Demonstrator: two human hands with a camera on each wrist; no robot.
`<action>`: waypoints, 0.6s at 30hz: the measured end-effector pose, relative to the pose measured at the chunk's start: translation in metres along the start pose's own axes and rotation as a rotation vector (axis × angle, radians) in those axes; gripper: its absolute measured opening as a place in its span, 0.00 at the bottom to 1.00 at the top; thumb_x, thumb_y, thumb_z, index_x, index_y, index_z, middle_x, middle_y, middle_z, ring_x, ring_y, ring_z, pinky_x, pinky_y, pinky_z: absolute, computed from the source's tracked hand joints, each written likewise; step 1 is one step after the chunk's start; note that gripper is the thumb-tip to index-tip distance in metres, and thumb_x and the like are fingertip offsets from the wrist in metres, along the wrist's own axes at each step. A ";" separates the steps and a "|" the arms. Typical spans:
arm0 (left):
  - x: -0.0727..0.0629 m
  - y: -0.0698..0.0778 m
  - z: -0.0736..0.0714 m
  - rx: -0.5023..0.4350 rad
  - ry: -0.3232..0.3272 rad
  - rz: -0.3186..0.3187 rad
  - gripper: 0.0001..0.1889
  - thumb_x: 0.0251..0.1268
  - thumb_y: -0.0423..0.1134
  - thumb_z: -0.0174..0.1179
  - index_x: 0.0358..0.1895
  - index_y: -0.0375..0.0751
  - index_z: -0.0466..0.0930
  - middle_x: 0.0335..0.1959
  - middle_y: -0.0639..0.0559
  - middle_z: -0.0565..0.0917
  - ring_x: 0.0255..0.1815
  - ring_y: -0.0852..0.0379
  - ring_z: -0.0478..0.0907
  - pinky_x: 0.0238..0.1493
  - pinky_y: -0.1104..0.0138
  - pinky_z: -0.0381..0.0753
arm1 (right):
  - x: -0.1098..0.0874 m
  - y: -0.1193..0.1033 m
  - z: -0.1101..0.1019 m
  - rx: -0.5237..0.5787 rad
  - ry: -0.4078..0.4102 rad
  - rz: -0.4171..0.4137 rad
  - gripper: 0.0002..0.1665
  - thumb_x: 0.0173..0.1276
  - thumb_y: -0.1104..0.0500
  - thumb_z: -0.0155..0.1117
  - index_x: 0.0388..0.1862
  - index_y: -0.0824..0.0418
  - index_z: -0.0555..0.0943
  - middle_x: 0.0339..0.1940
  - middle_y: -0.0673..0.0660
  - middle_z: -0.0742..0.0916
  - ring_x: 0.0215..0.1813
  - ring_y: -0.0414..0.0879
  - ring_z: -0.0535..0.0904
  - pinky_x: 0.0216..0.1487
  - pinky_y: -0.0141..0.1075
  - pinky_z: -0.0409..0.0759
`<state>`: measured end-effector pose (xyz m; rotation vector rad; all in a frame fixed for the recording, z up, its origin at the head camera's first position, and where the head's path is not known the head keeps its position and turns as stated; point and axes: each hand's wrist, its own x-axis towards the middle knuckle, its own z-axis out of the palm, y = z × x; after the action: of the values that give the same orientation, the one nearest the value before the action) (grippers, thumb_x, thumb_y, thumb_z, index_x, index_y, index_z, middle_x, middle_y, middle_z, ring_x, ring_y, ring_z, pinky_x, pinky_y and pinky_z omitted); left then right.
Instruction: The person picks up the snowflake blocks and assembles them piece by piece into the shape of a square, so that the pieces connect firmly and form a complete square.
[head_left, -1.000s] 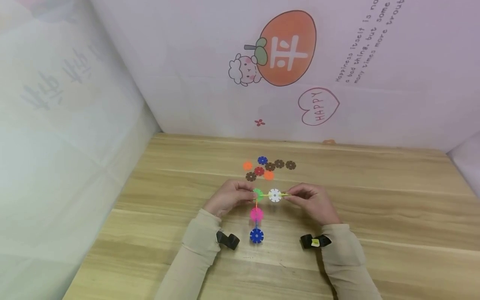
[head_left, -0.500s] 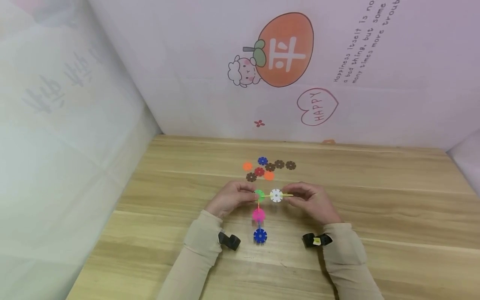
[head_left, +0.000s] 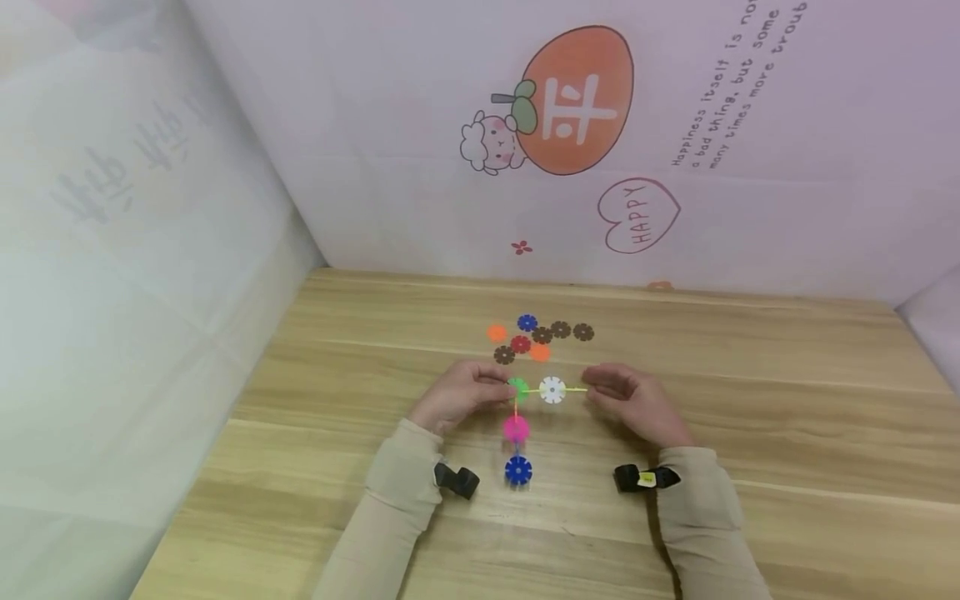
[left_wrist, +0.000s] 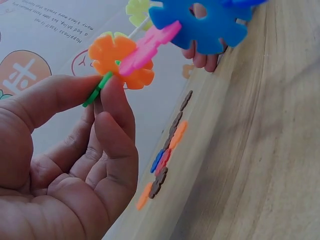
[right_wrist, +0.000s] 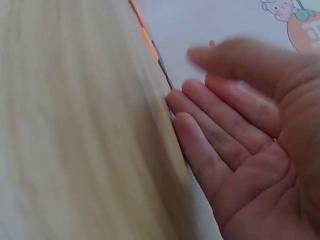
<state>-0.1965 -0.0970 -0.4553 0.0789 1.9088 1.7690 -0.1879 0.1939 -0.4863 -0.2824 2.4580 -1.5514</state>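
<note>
Disc [head_left: 519, 385], green, pinched in left hand [head_left: 465, 396]; right hand [head_left: 636, 406] loosely extended beside yellow disc [head_left: 577, 389]; broad worktop [head_left: 817, 408] toward right edge.

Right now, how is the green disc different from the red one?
The green disc is pinched by the left hand; the red disc lies flat on the table. The green disc is joined to an orange disc; the red disc lies near others. Both have notched edges.
</note>
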 end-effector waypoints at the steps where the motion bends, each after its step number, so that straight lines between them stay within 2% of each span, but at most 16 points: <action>1: 0.000 0.000 0.000 -0.001 0.002 -0.001 0.15 0.60 0.32 0.67 0.51 0.33 0.82 0.42 0.47 0.87 0.41 0.57 0.84 0.51 0.65 0.84 | 0.002 0.002 0.001 -0.017 0.016 0.001 0.26 0.66 0.58 0.69 0.62 0.62 0.77 0.61 0.62 0.83 0.62 0.56 0.80 0.58 0.27 0.79; 8: 0.000 0.001 -0.002 0.000 0.000 -0.010 0.16 0.61 0.33 0.67 0.51 0.35 0.82 0.45 0.46 0.87 0.41 0.59 0.84 0.53 0.64 0.84 | 0.019 -0.001 0.010 -0.095 0.081 -0.009 0.29 0.66 0.60 0.68 0.65 0.63 0.74 0.64 0.62 0.81 0.64 0.56 0.79 0.63 0.40 0.78; 18: 0.000 0.000 -0.002 0.004 0.008 0.003 0.15 0.59 0.33 0.68 0.50 0.35 0.83 0.44 0.45 0.88 0.40 0.58 0.85 0.54 0.64 0.83 | 0.045 -0.012 0.030 -0.139 0.093 -0.056 0.32 0.65 0.56 0.70 0.66 0.65 0.73 0.64 0.64 0.81 0.65 0.59 0.77 0.66 0.47 0.76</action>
<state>-0.1978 -0.0989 -0.4556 0.0761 1.9188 1.7695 -0.2222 0.1505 -0.4921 -0.3116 2.6568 -1.4476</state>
